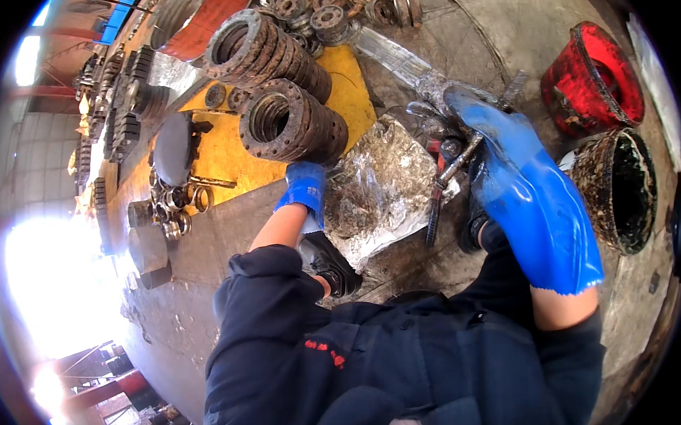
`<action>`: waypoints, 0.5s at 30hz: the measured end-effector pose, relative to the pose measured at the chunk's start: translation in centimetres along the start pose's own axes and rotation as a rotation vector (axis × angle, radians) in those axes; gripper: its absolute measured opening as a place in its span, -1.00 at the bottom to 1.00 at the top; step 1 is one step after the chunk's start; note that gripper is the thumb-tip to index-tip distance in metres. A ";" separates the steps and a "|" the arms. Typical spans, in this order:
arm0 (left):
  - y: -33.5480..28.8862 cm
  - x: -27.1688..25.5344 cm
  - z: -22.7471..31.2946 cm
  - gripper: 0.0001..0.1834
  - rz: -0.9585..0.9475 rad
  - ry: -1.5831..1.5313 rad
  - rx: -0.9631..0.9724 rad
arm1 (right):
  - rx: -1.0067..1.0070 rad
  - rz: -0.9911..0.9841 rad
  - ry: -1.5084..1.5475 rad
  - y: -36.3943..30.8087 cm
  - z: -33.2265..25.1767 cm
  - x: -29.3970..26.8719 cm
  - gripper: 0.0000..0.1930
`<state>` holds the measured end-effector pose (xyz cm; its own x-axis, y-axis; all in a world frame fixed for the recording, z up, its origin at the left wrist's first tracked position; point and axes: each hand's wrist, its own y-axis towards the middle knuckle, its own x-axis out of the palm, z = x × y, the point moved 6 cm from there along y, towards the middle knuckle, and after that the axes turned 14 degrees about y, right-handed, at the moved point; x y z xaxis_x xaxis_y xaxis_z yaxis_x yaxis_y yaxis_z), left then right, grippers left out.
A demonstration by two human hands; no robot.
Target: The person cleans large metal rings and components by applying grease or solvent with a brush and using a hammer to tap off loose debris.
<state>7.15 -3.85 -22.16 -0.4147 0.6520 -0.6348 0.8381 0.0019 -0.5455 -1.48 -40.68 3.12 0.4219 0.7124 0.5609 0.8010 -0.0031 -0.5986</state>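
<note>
My left hand [306, 190], in a blue rubber glove, touches or lies close against the lower side of a rusty flanged cylinder [302, 131]. Its fingers are hidden, so their grip does not show. Over a cluster of greasy metal tools, my right hand [503, 140] curls down in a long blue glove with a dirt-stained front. What its fingers hold is hidden beneath the glove. Out from under it come a threaded bar [515, 87] and a metal rod [458, 161]. A dirty, crumpled whitish sheet [383, 184] lies between my hands.
Beyond my left hand another rusty ribbed cylinder [275, 54] rests on a yellow plate [221, 150]. A red bucket [589, 83] and a grimy dark bucket [619, 190] stand at right. Metal rings [203, 199] lie left; rusty round parts [330, 21] are heaped at the back.
</note>
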 end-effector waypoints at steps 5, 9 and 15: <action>-6.6 -7.5 -3.2 -0.68 0.037 0.104 0.176 | 0.032 -0.199 0.130 1.8 0.6 1.4 -0.73; -12.2 -10.0 -8.5 -0.77 0.402 -0.185 0.225 | -0.005 -0.186 0.182 2.4 1.2 3.4 -0.73; -21.5 -8.9 -19.8 -0.76 0.256 -1.597 -0.120 | -0.099 -0.142 -0.119 3.7 4.2 5.8 -0.57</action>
<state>-0.18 5.32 6.09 -0.1287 -0.7657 -0.6303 0.9290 0.1293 -0.3468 2.15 -33.63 1.71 0.2529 0.7886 0.5605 0.8891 0.0389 -0.4560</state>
